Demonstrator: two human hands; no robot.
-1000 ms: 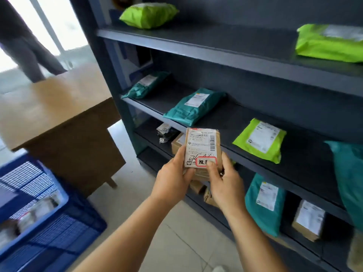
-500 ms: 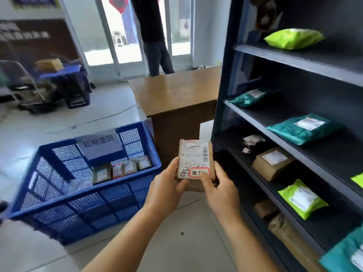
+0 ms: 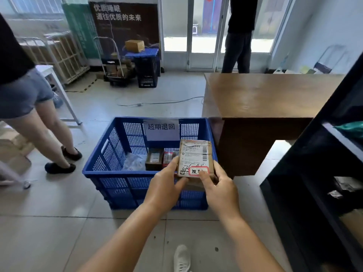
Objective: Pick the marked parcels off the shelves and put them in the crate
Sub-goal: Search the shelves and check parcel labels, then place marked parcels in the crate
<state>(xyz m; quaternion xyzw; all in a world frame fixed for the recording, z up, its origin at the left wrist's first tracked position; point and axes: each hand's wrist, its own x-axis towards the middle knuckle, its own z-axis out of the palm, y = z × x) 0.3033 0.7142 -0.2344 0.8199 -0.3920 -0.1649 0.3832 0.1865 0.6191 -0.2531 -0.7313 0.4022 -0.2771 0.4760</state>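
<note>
The view has swung left since a second ago: the shelves (image 3: 322,173) that filled the frame now sit at the right edge, and the crate (image 3: 117,173) lies straight ahead. A white shoe (image 3: 181,259) shows at the bottom edge on the tiled floor. Both hands hold the parcel (image 3: 195,157) upright over the crate's near right corner. The left hand (image 3: 165,190) pinches its lower left edge between thumb and fingers; the right hand (image 3: 220,190) is closed on the lower right corner, thumb just under the red-bordered sticker (image 3: 198,170). Inside the crate lie a pale bag (image 3: 133,162) and small boxes (image 3: 155,159); a paper sign (image 3: 161,129) hangs on its far wall. A wooden desk (image 3: 265,95) stands just right of the crate. A person (image 3: 29,91) walks at left, another (image 3: 240,34) stands by the doors.
</note>
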